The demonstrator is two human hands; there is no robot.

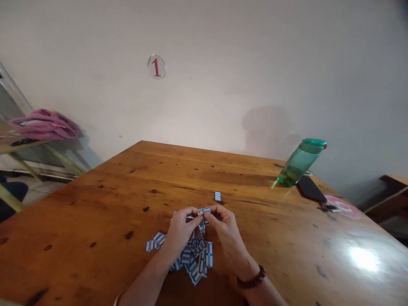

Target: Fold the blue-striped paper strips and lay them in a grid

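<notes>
My left hand and my right hand meet over the table, both closed on one small blue-and-white label piece. Thumbs and forefingers of both hands pinch it at its two ends. Beneath and between them lies a loose pile of similar blue-bordered white label pieces, partly hidden by my left hand. More of these pieces stick out to the left of my left wrist. Beyond my fingertips, a small stack of label pieces sits apart on the wood.
A green-lidded water bottle stands at the right of the wooden table. Close to it lie a dark phone-like slab and a pink round disc. A pink cloth rests on another table at the left. The wall rises behind.
</notes>
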